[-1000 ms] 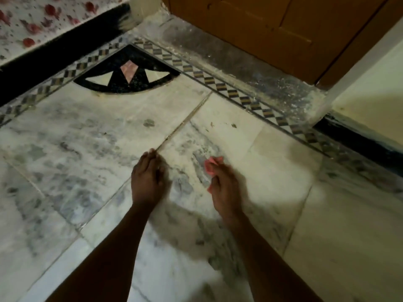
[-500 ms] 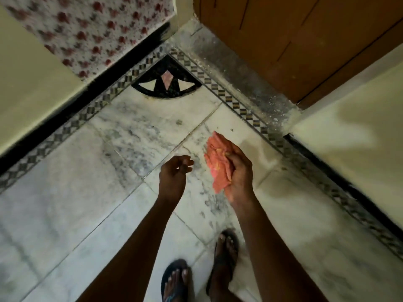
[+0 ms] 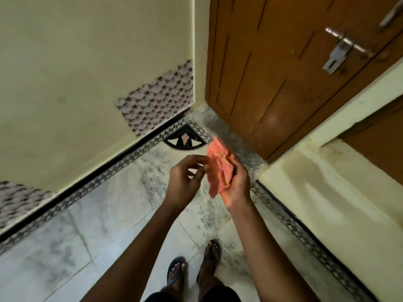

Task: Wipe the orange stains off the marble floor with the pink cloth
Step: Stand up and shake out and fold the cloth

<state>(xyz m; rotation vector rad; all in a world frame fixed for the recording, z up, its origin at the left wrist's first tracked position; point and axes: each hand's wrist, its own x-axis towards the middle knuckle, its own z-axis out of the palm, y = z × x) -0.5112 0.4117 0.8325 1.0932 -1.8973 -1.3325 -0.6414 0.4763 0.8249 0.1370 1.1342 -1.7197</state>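
I am standing, looking down at the marble floor [image 3: 113, 216]. The pink cloth [image 3: 218, 168] is crumpled and stained orange-yellow, held up in the air at about waist height. My right hand [image 3: 236, 184] grips its right side. My left hand [image 3: 185, 177] is just left of it, fingers curled, with the fingertips at the cloth's left edge; whether they pinch it I cannot tell. No orange stain shows on the grey-veined tiles that are visible.
A brown wooden door [image 3: 283, 73] with a metal latch [image 3: 340, 51] stands ahead. Cream walls [image 3: 87, 73] close the corner on the left and right. A black patterned border [image 3: 122, 162] runs along the floor's edge. My feet in dark sandals [image 3: 194, 269] are below.
I have risen from a crouch to standing, so the floor is farther away. Both hands left the floor, and the cloth went up with my right hand; my left hand closed in on it.
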